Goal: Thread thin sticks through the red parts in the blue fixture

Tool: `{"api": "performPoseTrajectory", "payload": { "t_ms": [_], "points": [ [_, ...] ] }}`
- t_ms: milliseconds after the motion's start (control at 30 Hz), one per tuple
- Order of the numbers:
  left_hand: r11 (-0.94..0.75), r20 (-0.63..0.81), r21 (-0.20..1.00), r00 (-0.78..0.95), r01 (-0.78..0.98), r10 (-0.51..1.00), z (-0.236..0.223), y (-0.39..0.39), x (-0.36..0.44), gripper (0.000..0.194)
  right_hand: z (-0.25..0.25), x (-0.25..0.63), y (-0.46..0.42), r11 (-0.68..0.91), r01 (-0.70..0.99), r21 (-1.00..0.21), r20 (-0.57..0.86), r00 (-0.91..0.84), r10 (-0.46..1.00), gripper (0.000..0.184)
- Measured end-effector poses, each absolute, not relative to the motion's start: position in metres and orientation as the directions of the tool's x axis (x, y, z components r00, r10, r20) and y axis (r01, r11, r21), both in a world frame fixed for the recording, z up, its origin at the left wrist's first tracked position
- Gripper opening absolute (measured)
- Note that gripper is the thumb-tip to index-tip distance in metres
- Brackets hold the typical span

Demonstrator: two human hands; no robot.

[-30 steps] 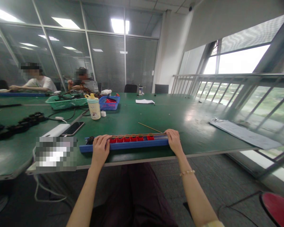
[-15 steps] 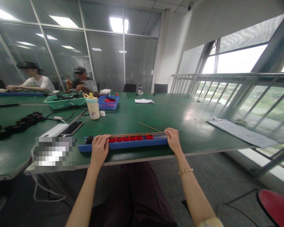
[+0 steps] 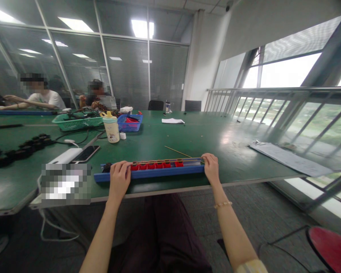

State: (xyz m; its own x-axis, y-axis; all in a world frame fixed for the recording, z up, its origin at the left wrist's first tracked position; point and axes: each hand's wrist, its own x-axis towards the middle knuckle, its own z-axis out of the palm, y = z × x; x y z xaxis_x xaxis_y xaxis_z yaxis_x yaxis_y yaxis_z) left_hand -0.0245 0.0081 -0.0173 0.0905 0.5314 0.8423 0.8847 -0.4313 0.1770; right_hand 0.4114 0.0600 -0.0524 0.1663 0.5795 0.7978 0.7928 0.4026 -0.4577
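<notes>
Left hand, right hand: fingers closed on blue tray; 6 red blocks.

We are losing the red seat past the bottom right edge, our left hand is hiding part of the blue rail, a blurred block is masking whatever lies there, and we are failing to make out the small dark lump.

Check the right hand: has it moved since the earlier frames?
Yes: the right hand has shifted slightly toward the person's right, further from the last red block on the blue tray.
</notes>
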Motion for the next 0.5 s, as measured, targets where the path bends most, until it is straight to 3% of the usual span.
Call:
{"api": "performPoseTrajectory", "payload": {
  "t_ms": [267, 500],
  "points": [
    [-0.437, 0.851, 0.174, 0.088, 0.883, 0.517, -0.0142, 0.0066, -0.0227, 0.022, -0.0556, 0.4147, 0.0636, 0.370, 0.775, -0.512, 0.781, 0.240, 0.577, 0.037],
    [-0.430, 0.849, 0.170, 0.090, 0.887, 0.521, -0.0162, 0.0071, -0.0231, 0.023, -0.0589, 0.4219, 0.0615, 0.322, 0.699, -0.638, 0.715, 0.383, 0.585, 0.043]
  ]
}}
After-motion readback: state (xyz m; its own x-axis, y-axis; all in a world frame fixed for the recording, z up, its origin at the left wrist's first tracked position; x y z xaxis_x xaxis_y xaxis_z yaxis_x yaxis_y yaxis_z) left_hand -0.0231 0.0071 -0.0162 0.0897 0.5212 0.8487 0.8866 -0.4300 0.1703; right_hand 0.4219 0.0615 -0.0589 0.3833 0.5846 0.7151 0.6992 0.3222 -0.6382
